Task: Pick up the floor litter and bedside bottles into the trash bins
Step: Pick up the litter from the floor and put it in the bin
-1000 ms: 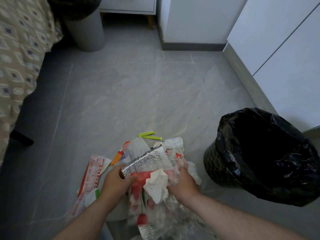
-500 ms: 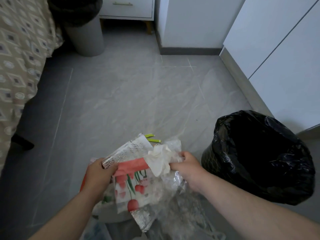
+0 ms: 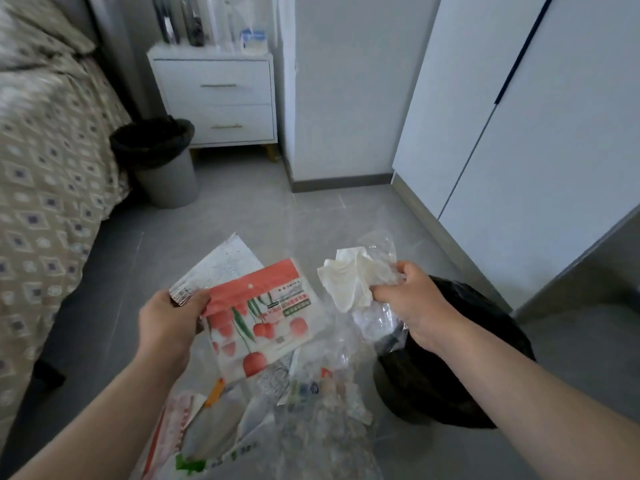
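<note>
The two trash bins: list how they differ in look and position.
The near bin sits under the right hand, its black bag draping over most of its outside. The far bin stands by the bed and nightstand, away from both hands, with a bare grey wall below a bag folded only over the rim. Both are round, upright and lined with black bags.

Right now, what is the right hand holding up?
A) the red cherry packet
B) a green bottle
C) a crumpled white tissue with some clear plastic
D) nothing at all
C: the right hand pinches a crumpled white tissue together with clear plastic wrap, just above the black-lined trash bin, while the red cherry packet is in the left hand.
</note>
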`<state>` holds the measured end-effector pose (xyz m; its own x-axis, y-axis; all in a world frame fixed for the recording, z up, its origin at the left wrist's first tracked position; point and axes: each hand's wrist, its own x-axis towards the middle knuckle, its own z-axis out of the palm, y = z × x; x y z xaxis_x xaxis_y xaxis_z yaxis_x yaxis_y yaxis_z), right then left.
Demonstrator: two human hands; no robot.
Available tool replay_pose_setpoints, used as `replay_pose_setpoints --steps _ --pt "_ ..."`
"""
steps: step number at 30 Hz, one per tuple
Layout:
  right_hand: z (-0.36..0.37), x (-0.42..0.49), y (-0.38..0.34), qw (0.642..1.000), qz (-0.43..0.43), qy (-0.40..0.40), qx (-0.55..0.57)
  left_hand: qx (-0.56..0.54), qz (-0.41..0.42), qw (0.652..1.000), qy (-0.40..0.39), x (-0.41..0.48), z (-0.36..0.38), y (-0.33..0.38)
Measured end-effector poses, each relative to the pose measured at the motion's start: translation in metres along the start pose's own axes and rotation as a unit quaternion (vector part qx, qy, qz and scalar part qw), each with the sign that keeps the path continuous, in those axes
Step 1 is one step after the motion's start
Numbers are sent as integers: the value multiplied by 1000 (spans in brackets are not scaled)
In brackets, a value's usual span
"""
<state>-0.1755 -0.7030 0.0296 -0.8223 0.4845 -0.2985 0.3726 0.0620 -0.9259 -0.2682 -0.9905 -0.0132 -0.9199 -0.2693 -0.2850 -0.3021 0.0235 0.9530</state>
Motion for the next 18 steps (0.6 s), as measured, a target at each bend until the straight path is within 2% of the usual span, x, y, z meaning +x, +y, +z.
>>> replay_pose_setpoints --steps 6,10,14,18 --pt "-97 -5 -25 995 10 83 53 -69 40 994 -74 -47 69 54" --pt "-167 -9 -30 984 9 137 114 -106 36 985 -129 -79 130 71" --pt "-214 -16 -21 970 19 175 168 -83 18 985 -149 -101 189 52" --pt "-236 -17 1 968 32 187 164 -19 -6 987 -159 -118 232 2"
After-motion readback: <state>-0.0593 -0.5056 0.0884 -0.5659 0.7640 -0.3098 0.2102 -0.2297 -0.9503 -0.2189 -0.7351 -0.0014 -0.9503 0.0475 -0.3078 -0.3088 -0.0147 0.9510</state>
